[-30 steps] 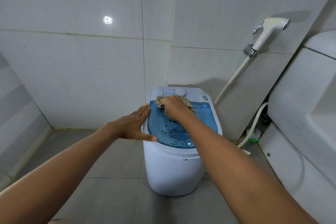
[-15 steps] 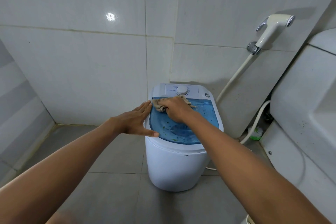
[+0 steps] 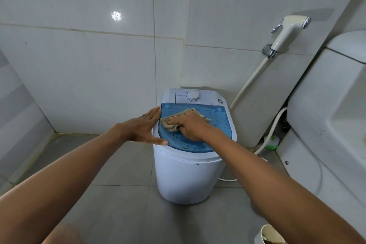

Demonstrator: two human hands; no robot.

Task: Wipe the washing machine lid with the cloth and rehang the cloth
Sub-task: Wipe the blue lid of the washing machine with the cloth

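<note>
Cloth (image 3: 178, 120): a tan, loosely woven rag, bunched and pressed flat against the left half of the lid, its frayed edge trailing toward the back right. Lid (image 3: 217, 123): translucent blue, closed, set in the top of a small white washing machine (image 3: 186, 176) that stands on the grey floor tiles in the corner; dark specks show on its right part and greenish flecks near its front edge. Right hand (image 3: 193, 127): fingers curled over the cloth, gripping it and bearing down on the lid. Left hand (image 3: 145, 128): open and flat, holding nothing; palm laid against the machine's left rim, fingers reaching toward the back corner, thumb along the front edge, apparently steadying the tub. Control dial (image 3: 193, 96): on the white panel behind the lid, untouched. Surroundings: a white spray nozzle (image 3: 287, 32) clipped to the tiled wall with its hose (image 3: 249, 79) running down behind the machine; a toilet cistern (image 3: 332, 109) at far right. Step in hand: wiping, judged partway, since marks remain on the right and front. Next move: carry the cloth across those areas under steady pressure, the left hand bracing; rehanging is not yet begun, and no hook or rail for it is in view.
</note>
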